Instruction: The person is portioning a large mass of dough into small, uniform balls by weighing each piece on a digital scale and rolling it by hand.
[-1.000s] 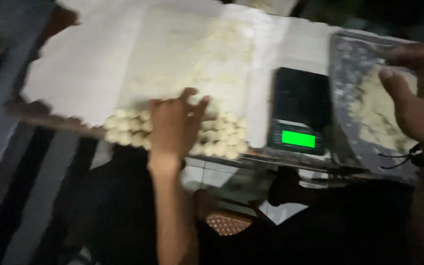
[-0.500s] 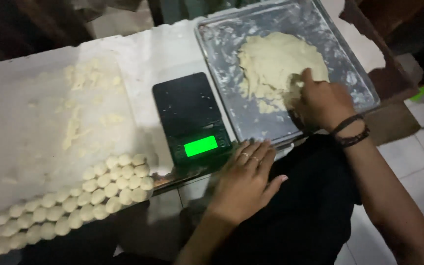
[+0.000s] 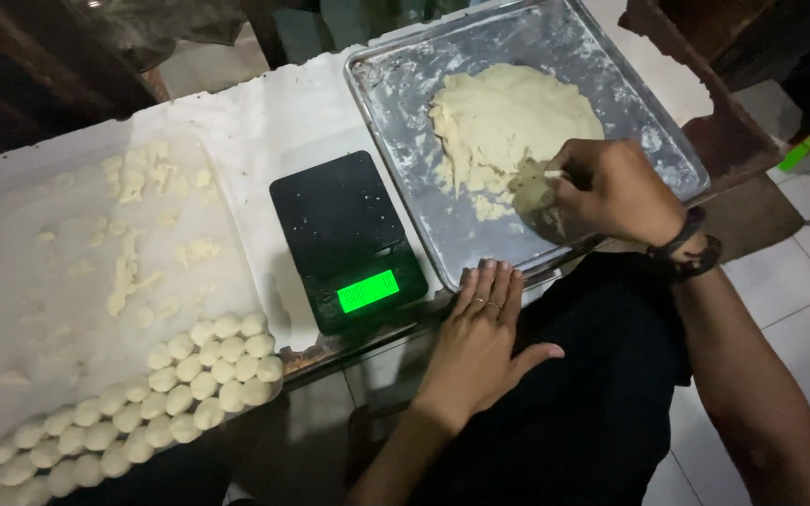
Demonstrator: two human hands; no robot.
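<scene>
R hand (image 3: 611,187) pinching 1 dough mass (image 3: 503,126) in 1 tray (image 3: 405,112); L hand (image 3: 480,342) flat, fingers together, by 1 scale (image 3: 344,234).

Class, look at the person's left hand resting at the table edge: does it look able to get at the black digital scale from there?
Probably yes. The left hand lies flat at the table edge right beside the black digital scale, with nothing between them. The right hand is busy in the dough on the metal tray.

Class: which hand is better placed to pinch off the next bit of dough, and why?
Probably the right hand: it already touches the dough in the tray. The left hand rests flat at the table edge.
</scene>
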